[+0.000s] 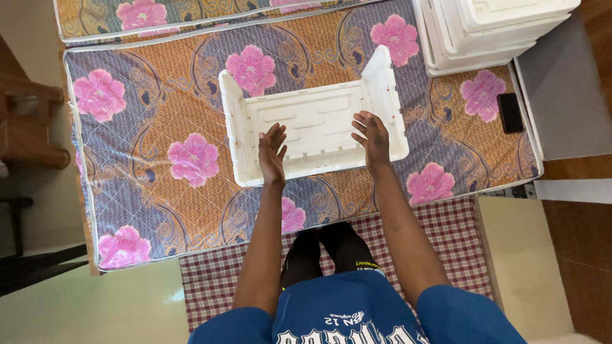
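Observation:
A white plastic crate panel set (317, 125) lies flat on a flowered mattress (153, 114), with its two side flaps tilted up at the left and right ends. My left hand (272, 155) hovers over its near edge, fingers apart and holding nothing. Over the near right part of the crate, my right hand (372, 136) is spread open, palm down, either touching the panel or just above it.
A stack of white plastic crates (491, 28) stands at the far right of the mattress. A black phone (510, 112) lies near the right edge. A checkered cloth (446, 223) covers the floor under my legs. A second flowered mattress (191, 13) lies beyond.

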